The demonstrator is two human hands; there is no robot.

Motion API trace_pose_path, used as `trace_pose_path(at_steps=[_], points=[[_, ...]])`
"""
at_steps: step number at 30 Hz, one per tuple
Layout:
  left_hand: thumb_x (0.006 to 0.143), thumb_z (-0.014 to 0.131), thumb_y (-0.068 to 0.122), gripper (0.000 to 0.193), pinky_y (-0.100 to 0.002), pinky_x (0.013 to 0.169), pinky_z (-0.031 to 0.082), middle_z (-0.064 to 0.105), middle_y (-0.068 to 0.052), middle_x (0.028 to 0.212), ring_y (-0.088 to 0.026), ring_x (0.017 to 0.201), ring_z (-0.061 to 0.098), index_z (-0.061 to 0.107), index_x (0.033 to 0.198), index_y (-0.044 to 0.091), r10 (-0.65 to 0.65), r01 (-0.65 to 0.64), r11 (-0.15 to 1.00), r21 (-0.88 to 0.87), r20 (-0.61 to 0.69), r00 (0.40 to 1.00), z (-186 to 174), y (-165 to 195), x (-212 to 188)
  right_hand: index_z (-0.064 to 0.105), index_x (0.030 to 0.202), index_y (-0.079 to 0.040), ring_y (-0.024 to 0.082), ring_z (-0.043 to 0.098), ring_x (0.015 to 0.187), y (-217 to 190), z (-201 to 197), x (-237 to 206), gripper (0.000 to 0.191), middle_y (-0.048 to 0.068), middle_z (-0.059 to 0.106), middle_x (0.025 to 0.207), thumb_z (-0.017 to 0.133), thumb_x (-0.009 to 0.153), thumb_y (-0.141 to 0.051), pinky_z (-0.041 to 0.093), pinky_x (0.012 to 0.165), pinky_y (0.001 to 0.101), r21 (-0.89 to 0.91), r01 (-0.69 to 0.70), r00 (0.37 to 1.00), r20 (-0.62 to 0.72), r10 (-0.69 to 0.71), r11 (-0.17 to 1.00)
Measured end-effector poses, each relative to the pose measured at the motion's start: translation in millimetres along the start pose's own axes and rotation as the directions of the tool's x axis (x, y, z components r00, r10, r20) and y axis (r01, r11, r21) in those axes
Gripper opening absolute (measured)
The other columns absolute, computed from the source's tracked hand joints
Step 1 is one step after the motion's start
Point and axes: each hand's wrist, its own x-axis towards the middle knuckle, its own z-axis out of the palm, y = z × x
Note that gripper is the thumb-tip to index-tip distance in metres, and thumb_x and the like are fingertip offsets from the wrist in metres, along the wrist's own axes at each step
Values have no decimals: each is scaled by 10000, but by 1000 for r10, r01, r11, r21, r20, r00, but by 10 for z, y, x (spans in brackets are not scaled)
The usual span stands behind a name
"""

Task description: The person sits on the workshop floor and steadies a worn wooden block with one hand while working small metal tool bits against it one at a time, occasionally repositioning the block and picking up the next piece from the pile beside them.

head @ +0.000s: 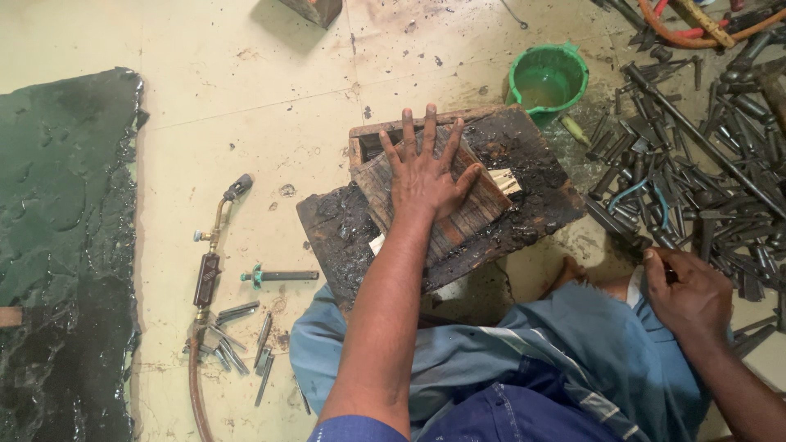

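Left hand (424, 173) lies flat, fingers spread wide, palm pressing a striped, worn cloth pad (438, 196) that sits across the middle of a charred wooden block (532, 196) on the floor (270, 98). To hold it well, I judge the palm should bear straight down so the pad cannot skid on the sooty, greasy wood.

Right hand (692, 290) is curled over the knee, fingertips pinched on something small; what it is cannot be told.

Block: blackened, cracked, rough-edged. A green plastic bucket (547, 78) with cloudy water stands just past its far corner. Heap of dark metal rods (704, 172) to the right. A brass torch (214, 245) with hose lies left, loose bits beside it.
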Motion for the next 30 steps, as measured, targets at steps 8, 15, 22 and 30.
trace_pose_path(at_steps=[8,15,22,30], points=[[937,348,802,850,-699,1191,-173,-125,-42,1739,-379,1559,-214,83,1649,421,6,-6,1000,7,-25,1000,25,-7,-11,784,1110,-72,220,740,793,19,21,-8,243,111,761,960,681,1151,-288,583,710,331,1,-34,999,14,34,999],[943,346,800,843,-703,1193,-170,-130,-39,1740,-377,1560,-218,89,1650,419,4,-3,1000,12,-17,1000,25,-6,-6,784,1123,-79,214,731,768,42,34,-8,237,104,759,951,672,1166,-283,587,708,330,-89,-4,1000,30,6,996],[931,351,800,854,-698,1186,-176,-133,-44,1734,-377,1556,-218,88,1648,417,1,-1,1000,-10,-4,1000,-4,1,-5,781,1115,-66,218,731,751,19,7,8,241,120,757,948,670,1155,-276,585,686,333,-31,-19,999,39,21,999],[937,343,800,854,-701,1182,-179,-134,-53,1735,-383,1556,-218,89,1651,407,3,-3,1000,1,0,1000,-4,6,-6,783,1111,-66,219,734,764,19,15,3,253,119,759,947,670,1158,-288,586,690,331,-44,-5,1000,22,6,999]])
